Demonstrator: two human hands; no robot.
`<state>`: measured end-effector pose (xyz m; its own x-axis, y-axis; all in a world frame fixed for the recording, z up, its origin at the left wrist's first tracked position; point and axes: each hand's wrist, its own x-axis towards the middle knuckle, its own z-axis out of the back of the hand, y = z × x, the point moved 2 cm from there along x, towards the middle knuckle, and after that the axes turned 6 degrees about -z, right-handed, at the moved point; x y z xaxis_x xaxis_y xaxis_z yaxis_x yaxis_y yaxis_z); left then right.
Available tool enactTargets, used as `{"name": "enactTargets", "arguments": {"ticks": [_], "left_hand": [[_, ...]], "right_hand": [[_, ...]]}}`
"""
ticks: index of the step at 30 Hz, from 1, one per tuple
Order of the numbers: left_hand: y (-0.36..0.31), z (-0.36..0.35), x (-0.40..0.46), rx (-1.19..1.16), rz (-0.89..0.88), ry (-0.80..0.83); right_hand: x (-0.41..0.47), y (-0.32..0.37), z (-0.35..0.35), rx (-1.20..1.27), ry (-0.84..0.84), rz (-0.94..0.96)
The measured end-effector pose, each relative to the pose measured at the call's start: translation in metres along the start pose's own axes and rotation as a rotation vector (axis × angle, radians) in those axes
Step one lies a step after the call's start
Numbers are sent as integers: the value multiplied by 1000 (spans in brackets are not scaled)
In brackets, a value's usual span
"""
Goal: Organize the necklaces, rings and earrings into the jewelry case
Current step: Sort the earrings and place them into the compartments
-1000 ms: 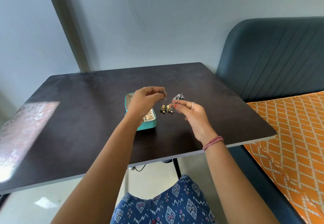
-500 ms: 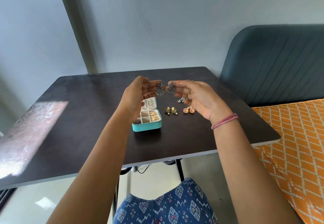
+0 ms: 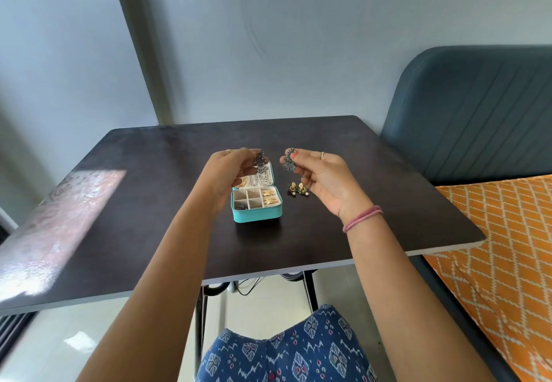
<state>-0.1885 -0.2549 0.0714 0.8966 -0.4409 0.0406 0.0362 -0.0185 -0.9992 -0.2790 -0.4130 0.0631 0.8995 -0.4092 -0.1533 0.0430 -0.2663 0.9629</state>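
A small teal jewelry case (image 3: 257,214) stands open in the middle of the dark table (image 3: 149,202). Its divided tray holds gold earrings (image 3: 268,197) and its raised lid carries chains. My left hand (image 3: 227,172) pinches a dark silver filigree earring (image 3: 260,158) above the lid. My right hand (image 3: 322,178) pinches the matching silver earring (image 3: 289,160) in the air to the right of the case. A pair of green and gold earrings (image 3: 297,188) lies on the table beside the case, under my right hand.
A blue-grey upholstered seat back (image 3: 478,113) and an orange patterned cushion (image 3: 507,262) stand right of the table. A grey wall is behind. Sunlight falls on the table's left part (image 3: 59,217). My blue patterned lap (image 3: 283,351) is below the table's front edge.
The two silver earrings were held side by side; now my hands have moved apart, the left one toward the case lid. The view has tilted down a little.
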Motion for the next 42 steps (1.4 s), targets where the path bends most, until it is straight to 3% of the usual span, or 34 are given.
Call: {"name": "enactTargets", "arguments": {"ticks": [4,10,23,35,39,42], "left_hand": [[22,13,7,255,-3,-46],[47,15,9,622,24,20],[56,-8,21,1096,117,162],[57,-14,23,1270,95,147],[49,-5,23,1150,52,123],[38,5,21,1034,-113,-23]], "right_hand": [[11,-22,-13,52,-55,-60],[22,-53,-26,54,-39,-120],[23,-69,-16,-4,4,-179],[27,-71,-16,-83,46,-171],[28,-70,-17,-101,58,-178],[29,-69,-18,-152,69,-167]]}}
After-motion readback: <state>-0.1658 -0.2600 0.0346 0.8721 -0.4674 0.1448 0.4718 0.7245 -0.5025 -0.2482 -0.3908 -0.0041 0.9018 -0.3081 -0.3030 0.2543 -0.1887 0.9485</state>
